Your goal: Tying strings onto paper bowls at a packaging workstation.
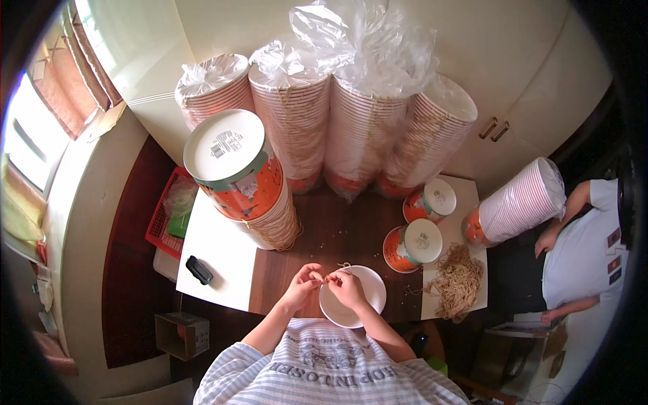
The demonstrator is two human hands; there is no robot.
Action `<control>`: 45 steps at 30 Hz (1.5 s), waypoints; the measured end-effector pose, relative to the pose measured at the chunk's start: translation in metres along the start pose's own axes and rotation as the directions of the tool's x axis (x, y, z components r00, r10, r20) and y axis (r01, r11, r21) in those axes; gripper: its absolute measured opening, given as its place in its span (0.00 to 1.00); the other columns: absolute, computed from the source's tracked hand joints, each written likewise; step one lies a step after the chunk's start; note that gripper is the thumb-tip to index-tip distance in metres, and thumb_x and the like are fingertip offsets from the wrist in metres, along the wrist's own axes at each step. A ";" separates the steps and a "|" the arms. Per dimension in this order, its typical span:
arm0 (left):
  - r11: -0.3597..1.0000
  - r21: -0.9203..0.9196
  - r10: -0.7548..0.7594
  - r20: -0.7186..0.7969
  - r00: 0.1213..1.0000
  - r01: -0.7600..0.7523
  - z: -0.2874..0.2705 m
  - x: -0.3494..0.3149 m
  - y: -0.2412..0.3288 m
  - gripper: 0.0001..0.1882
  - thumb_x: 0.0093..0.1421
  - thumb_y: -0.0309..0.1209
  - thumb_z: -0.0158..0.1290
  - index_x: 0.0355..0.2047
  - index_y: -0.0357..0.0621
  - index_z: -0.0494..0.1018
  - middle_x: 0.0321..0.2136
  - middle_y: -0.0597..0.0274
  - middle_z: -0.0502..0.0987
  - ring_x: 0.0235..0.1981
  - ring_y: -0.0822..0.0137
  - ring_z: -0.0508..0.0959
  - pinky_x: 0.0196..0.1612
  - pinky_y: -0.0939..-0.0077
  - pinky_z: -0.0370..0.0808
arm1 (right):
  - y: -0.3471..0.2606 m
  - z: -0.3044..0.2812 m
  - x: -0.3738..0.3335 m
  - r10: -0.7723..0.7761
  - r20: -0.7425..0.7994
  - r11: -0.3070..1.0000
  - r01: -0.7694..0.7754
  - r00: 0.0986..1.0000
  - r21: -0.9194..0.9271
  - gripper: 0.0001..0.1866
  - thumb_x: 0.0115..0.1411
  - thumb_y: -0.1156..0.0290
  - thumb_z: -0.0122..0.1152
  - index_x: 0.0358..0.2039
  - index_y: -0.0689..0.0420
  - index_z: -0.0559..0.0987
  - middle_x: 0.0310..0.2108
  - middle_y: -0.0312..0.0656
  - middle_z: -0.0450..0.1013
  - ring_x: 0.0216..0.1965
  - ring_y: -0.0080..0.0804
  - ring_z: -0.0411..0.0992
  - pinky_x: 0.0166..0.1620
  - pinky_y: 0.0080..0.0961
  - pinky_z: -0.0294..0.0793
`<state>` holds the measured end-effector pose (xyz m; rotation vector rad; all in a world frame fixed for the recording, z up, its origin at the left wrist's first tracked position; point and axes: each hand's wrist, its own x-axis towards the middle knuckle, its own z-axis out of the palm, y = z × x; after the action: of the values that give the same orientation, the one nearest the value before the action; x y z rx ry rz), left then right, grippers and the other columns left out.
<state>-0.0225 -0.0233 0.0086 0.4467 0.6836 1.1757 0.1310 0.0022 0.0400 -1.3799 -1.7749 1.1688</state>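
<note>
Above a white paper bucket (372, 305), whose open mouth faces me, my two hands meet close together. Thumb and fingers of my left hand (303, 286) are pinched at the bucket's left rim. My right hand (345, 289) is also pinched, over the bucket's mouth. A short piece of tan twine (345, 265) shows at the fingertips, and its ends are too small to follow. To the right lies a loose heap of tan twine (458, 280). Two orange buckets (403, 252) with white bases stand upside down just beyond the hands.
Tall stacks of buckets (290, 128) in clear plastic line the table's back. Another stack (246, 182) stands left, base up. A small black tray (198, 270) and a red basket (159, 219) are at left. A person (584, 250) stands at right beside a tilted wrapped stack (520, 202).
</note>
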 end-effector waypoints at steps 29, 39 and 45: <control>0.928 0.364 0.048 0.092 0.995 -0.078 0.013 0.002 0.018 0.15 0.52 0.18 0.45 0.41 0.40 0.59 0.30 0.65 0.67 0.34 0.75 0.69 0.40 0.82 0.67 | 0.002 -0.006 0.000 -0.131 -0.048 0.985 0.136 0.990 0.106 0.05 0.47 0.71 0.58 0.20 0.58 0.72 0.22 0.36 0.70 0.22 0.26 0.69 0.25 0.20 0.67; 0.954 0.297 0.030 0.065 0.997 -0.048 0.011 0.000 0.018 0.14 0.52 0.18 0.44 0.40 0.40 0.61 0.30 0.66 0.67 0.34 0.76 0.68 0.40 0.83 0.66 | -0.020 -0.016 -0.003 -0.131 -0.017 0.978 0.132 0.991 0.160 0.05 0.48 0.75 0.58 0.26 0.59 0.73 0.23 0.33 0.69 0.19 0.15 0.64 0.22 0.12 0.63; 0.958 0.287 0.010 0.051 0.999 -0.024 0.015 -0.001 0.020 0.14 0.52 0.17 0.43 0.40 0.40 0.61 0.30 0.66 0.68 0.34 0.76 0.68 0.40 0.83 0.66 | -0.005 -0.009 -0.004 -0.243 -0.039 0.969 0.244 0.969 0.046 0.06 0.48 0.70 0.58 0.27 0.57 0.75 0.23 0.37 0.72 0.19 0.24 0.69 0.23 0.20 0.67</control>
<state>-0.0257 -0.0169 0.0321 0.7249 0.8134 1.0816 0.1376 0.0009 0.0487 -1.1089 -1.8197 1.0447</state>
